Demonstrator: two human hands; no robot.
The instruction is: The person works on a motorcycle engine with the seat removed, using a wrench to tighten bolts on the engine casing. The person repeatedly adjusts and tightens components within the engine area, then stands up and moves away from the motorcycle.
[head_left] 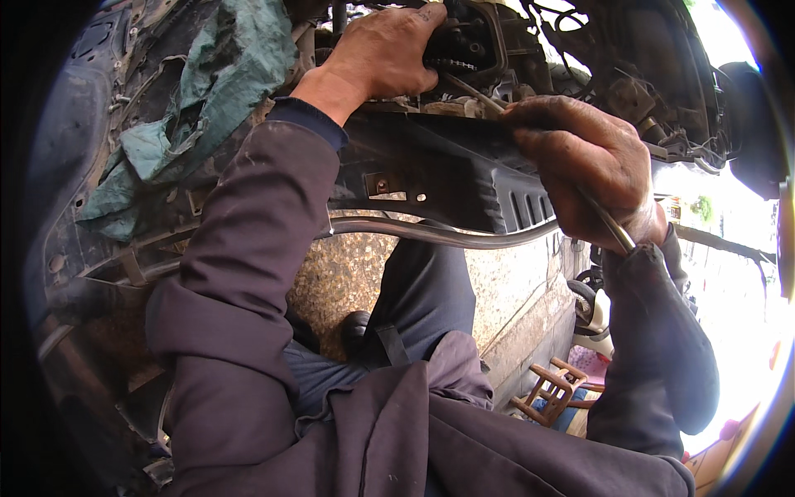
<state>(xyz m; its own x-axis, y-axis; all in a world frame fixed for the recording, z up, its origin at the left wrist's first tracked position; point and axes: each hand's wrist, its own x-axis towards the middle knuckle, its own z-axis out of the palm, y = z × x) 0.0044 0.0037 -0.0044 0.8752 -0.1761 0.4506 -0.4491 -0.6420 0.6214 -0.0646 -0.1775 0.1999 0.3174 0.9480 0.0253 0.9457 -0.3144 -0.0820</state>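
Note:
At the top centre, my left hand [385,51] lies over the edge of a greasy engine opening [464,41]. Its thumb and forefinger bend round that edge, while the other fingertips and whatever they grip are hidden. A piece of metal chain [454,64] shows just beside the thumb. My right hand [592,161] is closed round the metal shaft of a long screwdriver [609,224]. The black handle of this tool slants down past my right wrist, and its shaft points up left toward the engine opening near my left thumb; the tip is hard to make out.
A black ribbed panel [451,170] and a bent metal tube [431,234] cross below my hands. Torn green cloth [211,103] hangs over the frame at left. Lower right stands a wooden stool [551,393]; a wheel [582,302] shows behind it.

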